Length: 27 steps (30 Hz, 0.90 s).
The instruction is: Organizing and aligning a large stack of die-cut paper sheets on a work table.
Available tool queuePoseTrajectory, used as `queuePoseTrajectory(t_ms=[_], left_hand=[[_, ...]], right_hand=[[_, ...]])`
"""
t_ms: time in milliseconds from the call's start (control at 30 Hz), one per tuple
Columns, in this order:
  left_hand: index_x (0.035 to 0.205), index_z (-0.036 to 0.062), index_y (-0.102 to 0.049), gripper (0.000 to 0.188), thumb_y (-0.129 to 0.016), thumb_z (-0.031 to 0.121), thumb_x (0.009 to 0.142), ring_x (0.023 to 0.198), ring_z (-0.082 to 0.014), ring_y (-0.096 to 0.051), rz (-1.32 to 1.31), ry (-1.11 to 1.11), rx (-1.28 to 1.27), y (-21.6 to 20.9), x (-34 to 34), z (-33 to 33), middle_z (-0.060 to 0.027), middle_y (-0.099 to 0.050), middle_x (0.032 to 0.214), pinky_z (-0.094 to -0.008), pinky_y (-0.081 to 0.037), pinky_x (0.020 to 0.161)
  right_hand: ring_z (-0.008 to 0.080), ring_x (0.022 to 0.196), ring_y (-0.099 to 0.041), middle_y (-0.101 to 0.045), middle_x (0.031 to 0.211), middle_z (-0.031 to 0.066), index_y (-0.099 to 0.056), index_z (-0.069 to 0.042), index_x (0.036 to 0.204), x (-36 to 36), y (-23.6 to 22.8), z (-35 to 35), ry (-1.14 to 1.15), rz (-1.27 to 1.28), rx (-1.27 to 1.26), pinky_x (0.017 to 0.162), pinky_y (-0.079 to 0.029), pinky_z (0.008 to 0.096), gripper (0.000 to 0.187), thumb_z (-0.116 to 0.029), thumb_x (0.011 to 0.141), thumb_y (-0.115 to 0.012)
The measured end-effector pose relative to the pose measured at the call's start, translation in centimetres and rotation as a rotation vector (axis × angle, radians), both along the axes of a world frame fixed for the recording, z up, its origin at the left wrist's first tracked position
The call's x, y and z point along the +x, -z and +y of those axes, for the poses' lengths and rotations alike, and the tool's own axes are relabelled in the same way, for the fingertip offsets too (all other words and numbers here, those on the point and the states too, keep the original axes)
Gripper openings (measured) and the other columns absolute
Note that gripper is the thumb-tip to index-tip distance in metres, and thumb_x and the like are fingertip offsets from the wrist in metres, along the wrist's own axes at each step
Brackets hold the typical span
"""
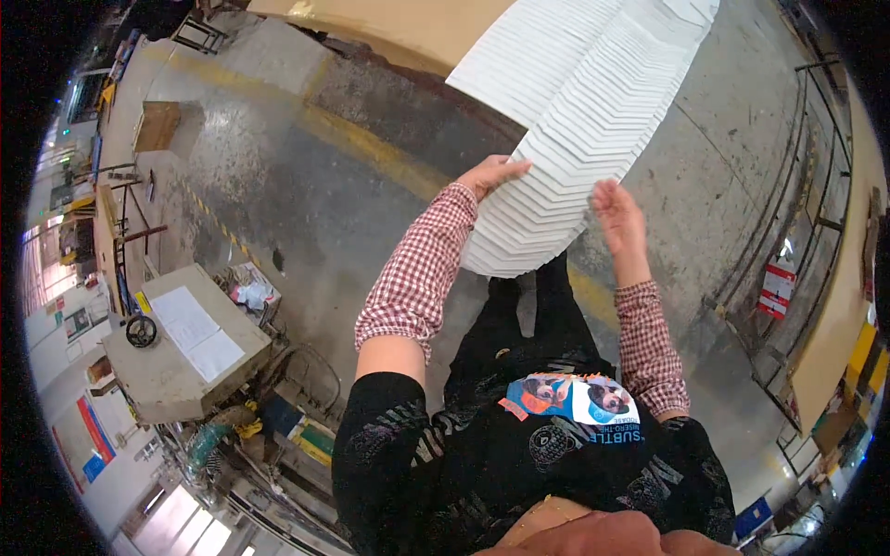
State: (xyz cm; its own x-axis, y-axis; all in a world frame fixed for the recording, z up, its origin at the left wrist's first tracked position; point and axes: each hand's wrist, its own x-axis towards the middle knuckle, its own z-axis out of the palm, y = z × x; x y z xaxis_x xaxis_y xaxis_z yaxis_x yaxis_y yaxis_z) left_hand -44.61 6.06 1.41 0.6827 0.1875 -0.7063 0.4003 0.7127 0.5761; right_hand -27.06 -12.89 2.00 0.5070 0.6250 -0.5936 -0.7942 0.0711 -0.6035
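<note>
In front of me a long fanned stack of white folded sheets [593, 120] slants from the upper right down toward my legs. Its overlapping edges form a row of V-shaped ridges. My left hand [498, 174] grips its left edge, thumb on top and the other fingers hidden beneath. By the opposite edge is my right hand [619, 213], palm partly turned up and fingers loosely bent, with nothing visible in it. Whether its fingertips touch the sheets I cannot tell. Checked sleeve covers are on both forearms.
A brown board surface [389, 32] lies at the top, under or beside the stack's far part. To the left stands a machine cabinet [185, 343] with papers and a black handwheel [141, 331]. A cardboard box [157, 126] sits farther off. Metal rails [788, 222] run along the right.
</note>
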Motion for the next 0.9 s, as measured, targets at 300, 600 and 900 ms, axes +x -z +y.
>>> queuePoseTrajectory(t_ms=[300, 600, 900], left_hand=[[0.107, -0.0082, -0.052, 0.054, -0.072, 0.024, 0.068, 0.086, -0.0222, -0.059, 0.100, -0.001, 0.289, 0.9, 1.6, -0.3, -0.0172, -0.059, 0.100, -0.0326, -0.047, 0.078], [0.098, -0.0063, -0.058, 0.040, -0.070, 0.019, 0.070, 0.079, -0.0198, -0.060, 0.039, -0.106, 0.291, 0.6, 1.1, 0.6, -0.0143, -0.062, 0.090, -0.0295, -0.048, 0.069], [0.101, -0.0086, -0.055, 0.043, -0.070, 0.017, 0.070, 0.081, -0.0205, -0.060, 0.117, -0.095, 0.296, -0.4, 1.7, -0.1, -0.0156, -0.061, 0.092, -0.0306, -0.048, 0.072]], right_hand=[[0.0137, 0.058, -0.056, -0.059, 0.077, 0.0081, -0.051, -0.001, 0.088, -0.4, -0.6, 3.0, 0.010, -0.016, -0.232, 0.048, -0.047, 0.0237, 0.021, -0.020, 0.083, -0.057], [0.0075, 0.039, -0.045, -0.056, 0.057, 0.0042, -0.051, -0.004, 0.068, 0.7, 1.2, 2.8, -0.129, -0.332, -0.285, 0.035, -0.035, 0.0208, 0.022, -0.019, 0.082, -0.059], [0.0065, 0.040, -0.042, -0.054, 0.053, 0.0036, -0.058, 0.000, 0.068, 0.6, 0.3, 3.2, -0.222, -0.470, -0.439, 0.038, -0.033, 0.0202, 0.022, -0.019, 0.080, -0.061]])
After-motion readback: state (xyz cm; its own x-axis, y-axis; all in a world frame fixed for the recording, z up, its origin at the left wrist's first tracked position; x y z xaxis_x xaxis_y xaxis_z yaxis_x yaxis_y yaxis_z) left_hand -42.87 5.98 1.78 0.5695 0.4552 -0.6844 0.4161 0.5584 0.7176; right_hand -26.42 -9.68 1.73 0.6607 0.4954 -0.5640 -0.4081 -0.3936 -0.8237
